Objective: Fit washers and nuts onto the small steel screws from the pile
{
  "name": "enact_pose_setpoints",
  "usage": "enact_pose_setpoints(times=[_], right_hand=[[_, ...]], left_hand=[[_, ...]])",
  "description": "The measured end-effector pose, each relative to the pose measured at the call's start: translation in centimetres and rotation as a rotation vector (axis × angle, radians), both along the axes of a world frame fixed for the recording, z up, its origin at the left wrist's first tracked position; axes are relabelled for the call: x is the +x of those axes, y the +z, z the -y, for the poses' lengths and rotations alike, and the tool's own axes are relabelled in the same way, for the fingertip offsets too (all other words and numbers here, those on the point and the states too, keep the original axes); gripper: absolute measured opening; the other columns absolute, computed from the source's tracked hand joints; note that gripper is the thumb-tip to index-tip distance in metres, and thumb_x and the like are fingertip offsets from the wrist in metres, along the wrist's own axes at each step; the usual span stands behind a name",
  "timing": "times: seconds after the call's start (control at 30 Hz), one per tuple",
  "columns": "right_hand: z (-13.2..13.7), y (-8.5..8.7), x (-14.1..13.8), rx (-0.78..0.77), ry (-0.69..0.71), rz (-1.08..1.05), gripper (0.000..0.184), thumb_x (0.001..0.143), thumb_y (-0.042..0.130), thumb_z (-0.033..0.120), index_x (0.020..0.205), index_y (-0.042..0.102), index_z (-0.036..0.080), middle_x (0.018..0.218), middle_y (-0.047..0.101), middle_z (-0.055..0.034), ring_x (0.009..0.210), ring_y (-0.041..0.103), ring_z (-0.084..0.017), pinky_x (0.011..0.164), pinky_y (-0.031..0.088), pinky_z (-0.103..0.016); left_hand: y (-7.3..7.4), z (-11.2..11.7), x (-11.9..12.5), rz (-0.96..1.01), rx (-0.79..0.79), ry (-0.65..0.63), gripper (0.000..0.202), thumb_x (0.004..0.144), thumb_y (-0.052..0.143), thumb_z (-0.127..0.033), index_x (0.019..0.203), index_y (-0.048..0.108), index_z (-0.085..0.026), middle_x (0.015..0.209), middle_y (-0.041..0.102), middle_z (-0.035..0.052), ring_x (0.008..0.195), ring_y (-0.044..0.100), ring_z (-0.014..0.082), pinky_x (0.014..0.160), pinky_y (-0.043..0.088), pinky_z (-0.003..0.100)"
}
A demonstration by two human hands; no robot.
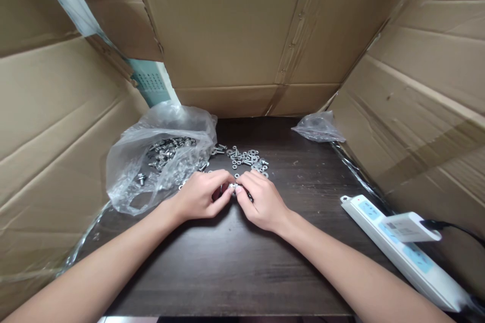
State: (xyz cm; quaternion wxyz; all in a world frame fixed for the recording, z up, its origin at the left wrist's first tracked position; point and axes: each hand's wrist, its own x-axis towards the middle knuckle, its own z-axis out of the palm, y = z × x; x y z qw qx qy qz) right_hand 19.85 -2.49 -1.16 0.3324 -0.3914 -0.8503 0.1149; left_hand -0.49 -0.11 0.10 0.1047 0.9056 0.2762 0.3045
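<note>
My left hand (202,195) and my right hand (261,201) meet at the middle of a dark wooden table (227,262). The fingers of both pinch one small metal fastener (233,188) between them. Just beyond the fingertips lies a loose scatter of metal nuts, washers and bolts (247,158). To the left, a clear plastic bag (159,161) lies open with several more bolts inside it, close to my left hand.
Cardboard walls (242,35) enclose the table on the left, back and right. A small crumpled plastic bag (319,127) sits at the back right. A white power strip (401,247) with a plugged-in white adapter (409,227) lies along the right edge.
</note>
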Motion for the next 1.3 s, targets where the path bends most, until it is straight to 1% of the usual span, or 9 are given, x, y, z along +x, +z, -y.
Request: enact_pose_setpoints(times=[0.3, 0.5, 0.63, 0.77, 0.83, 1.07, 1.3], right_hand=[[0.03, 0.05, -0.17, -0.038, -0.004, -0.042, 0.025, 0.099, 0.04, 0.019, 0.076, 0.048, 0.022, 0.072, 0.055, -0.0027, 0.071, 0.046, -0.02, 0.07, 0.037, -0.035], [-0.07, -0.2, -0.15, -0.037, -0.007, -0.055, 0.026, 0.099, 0.04, 0.02, 0.074, 0.044, 0.022, 0.071, 0.052, -0.0015, 0.07, 0.045, -0.019, 0.071, 0.037, -0.035], [0.14, 0.01, -0.15, -0.032, -0.029, -0.059, 0.022, 0.099, 0.042, 0.021, 0.077, 0.047, 0.022, 0.074, 0.055, -0.0028, 0.072, 0.047, -0.02, 0.072, 0.038, -0.035], [0.35, 0.17, -0.22, -0.015, -0.053, -0.1, 0.012, 0.096, 0.046, 0.021, 0.087, 0.053, 0.02, 0.083, 0.058, -0.005, 0.078, 0.052, -0.021, 0.074, 0.04, -0.034], [0.35, 0.13, -0.22, -0.017, -0.053, -0.103, 0.011, 0.096, 0.046, 0.021, 0.088, 0.054, 0.02, 0.085, 0.059, -0.0053, 0.079, 0.052, -0.021, 0.074, 0.041, -0.034], [0.15, -0.01, -0.12, -0.028, -0.021, -0.051, 0.02, 0.1, 0.042, 0.021, 0.082, 0.052, 0.02, 0.078, 0.057, -0.0035, 0.075, 0.049, -0.02, 0.075, 0.039, -0.035], [0.07, -0.08, -0.17, -0.024, -0.019, -0.045, 0.026, 0.1, 0.041, 0.021, 0.075, 0.046, 0.022, 0.072, 0.054, -0.0021, 0.071, 0.046, -0.019, 0.07, 0.037, -0.034]], left_hand=[[-0.12, 0.02, -0.03, -0.009, 0.013, 0.005, 0.009, 0.095, 0.052, -0.021, 0.098, 0.06, -0.017, 0.074, 0.063, -0.001, 0.057, 0.056, 0.0102, 0.054, 0.04, 0.022], [-0.18, -0.04, 0.02, -0.016, 0.024, 0.003, 0.009, 0.095, 0.052, -0.022, 0.098, 0.06, -0.017, 0.074, 0.063, -0.0014, 0.057, 0.056, 0.01, 0.055, 0.04, 0.022], [-0.25, -0.11, -0.12, -0.011, 0.024, 0.011, 0.011, 0.096, 0.051, -0.022, 0.101, 0.06, -0.018, 0.076, 0.065, -0.0012, 0.058, 0.057, 0.0101, 0.055, 0.041, 0.023], [-0.14, -0.17, -0.18, 0.0, 0.018, 0.018, 0.011, 0.096, 0.051, -0.022, 0.101, 0.06, -0.017, 0.076, 0.067, -0.001, 0.057, 0.058, 0.0097, 0.055, 0.042, 0.022], [-0.07, -0.17, -0.14, 0.006, 0.016, 0.017, 0.01, 0.096, 0.051, -0.022, 0.1, 0.06, -0.017, 0.074, 0.066, -0.0015, 0.056, 0.058, 0.0096, 0.054, 0.041, 0.021], [-0.08, -0.07, -0.06, 0.001, 0.023, 0.009, 0.009, 0.095, 0.052, -0.021, 0.098, 0.06, -0.017, 0.073, 0.064, -0.0016, 0.056, 0.057, 0.0097, 0.054, 0.041, 0.021], [-0.15, -0.02, -0.06, -0.009, 0.026, 0.007, 0.008, 0.095, 0.053, -0.022, 0.097, 0.059, -0.017, 0.073, 0.063, -0.0019, 0.056, 0.056, 0.0096, 0.054, 0.04, 0.022]])
